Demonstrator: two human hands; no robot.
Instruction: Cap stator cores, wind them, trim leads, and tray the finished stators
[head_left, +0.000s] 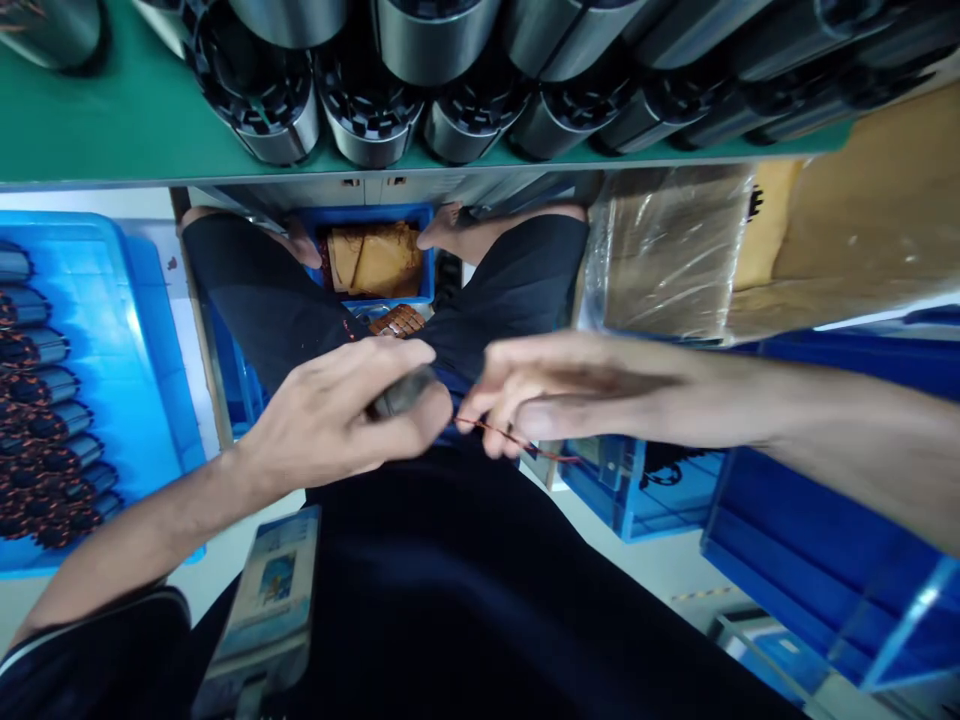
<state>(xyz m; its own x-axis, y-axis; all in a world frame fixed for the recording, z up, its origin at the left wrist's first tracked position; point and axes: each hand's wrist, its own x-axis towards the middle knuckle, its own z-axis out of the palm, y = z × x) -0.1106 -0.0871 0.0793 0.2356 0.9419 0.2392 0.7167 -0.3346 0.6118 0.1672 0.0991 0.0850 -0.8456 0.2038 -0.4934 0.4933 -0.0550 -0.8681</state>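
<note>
Above my lap, my left hand (pixel 352 415) is wrapped round a dark grey metal part (pixel 403 393), mostly covered by the fingers. A thin reddish wire (pixel 551 455) runs from beside the left fingertips toward the lower right. It passes under the fingers of my right hand (pixel 536 395), which are bent and blurred by motion; the wire lies between or against them. The two hands are close together but apart.
Rows of metal cylinders (pixel 435 45) stand on a green table (pixel 112 125) ahead. A blue tray (pixel 150 350) with wound cores is at left. Blue bins (pixel 810 560) and a plastic-wrapped package (pixel 667 250) are at right. A blue box (pixel 427 280) sits between my feet.
</note>
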